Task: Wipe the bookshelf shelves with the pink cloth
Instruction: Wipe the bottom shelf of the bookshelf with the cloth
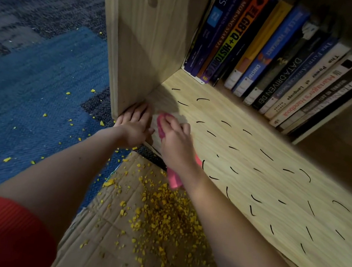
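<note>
Blue carpet (33,69) and crumb-strewn cardboard (112,237) front the bottom shelf (254,177) in the head view. My right hand (176,142) grips the pink cloth (161,124) at the shelf's left front corner, its length trailing back under my wrist; my left hand (133,125) rests flat beside it, fingers straight. Black marks (266,154) lie rightward. Spines (270,56) read IELTS, LGBTQ+, Data-Driven DEI, Manager's Handbook.

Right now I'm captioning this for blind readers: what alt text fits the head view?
A person's right hand grips a pink cloth against a wooden shelf marked with short black strokes, near its left corner, while the left hand rests beside it. Books line the back; yellow crumbs litter cardboard below.
</note>
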{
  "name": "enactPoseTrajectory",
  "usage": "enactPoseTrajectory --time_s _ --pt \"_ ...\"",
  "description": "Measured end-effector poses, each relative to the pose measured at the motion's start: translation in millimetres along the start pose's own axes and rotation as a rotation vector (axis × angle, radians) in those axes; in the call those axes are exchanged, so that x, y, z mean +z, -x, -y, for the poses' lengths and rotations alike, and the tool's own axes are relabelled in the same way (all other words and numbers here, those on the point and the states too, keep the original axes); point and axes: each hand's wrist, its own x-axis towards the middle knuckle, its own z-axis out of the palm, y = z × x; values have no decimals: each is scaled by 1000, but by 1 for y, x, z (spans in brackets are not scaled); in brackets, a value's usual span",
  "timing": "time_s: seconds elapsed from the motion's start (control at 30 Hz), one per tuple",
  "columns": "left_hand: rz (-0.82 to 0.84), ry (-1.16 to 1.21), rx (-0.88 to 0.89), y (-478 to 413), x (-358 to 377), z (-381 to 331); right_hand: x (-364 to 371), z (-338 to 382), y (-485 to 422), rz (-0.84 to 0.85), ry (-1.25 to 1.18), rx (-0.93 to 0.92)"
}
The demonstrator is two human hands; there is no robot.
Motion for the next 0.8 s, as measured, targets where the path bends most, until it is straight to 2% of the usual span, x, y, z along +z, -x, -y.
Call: enactPoseTrajectory --time_s 0.23,0.37,0.57,0.7,0.8 --pt "-8 -35 -55 1 0 -5 -26 -9 -1 252 -10 -42" --pt "3 -99 -87 1 -1 -6 -40 -16 23 148 52 -88" --pt "65 -234 -207 4 -11 -29 -42 -15 22 318 41 -93" --pt "198 -549 -80 6 -27 -45 -39 -13 18 295 99 -117" --pt "245 -588 -98 14 -37 -43 -39 -14 19 281 119 -125"
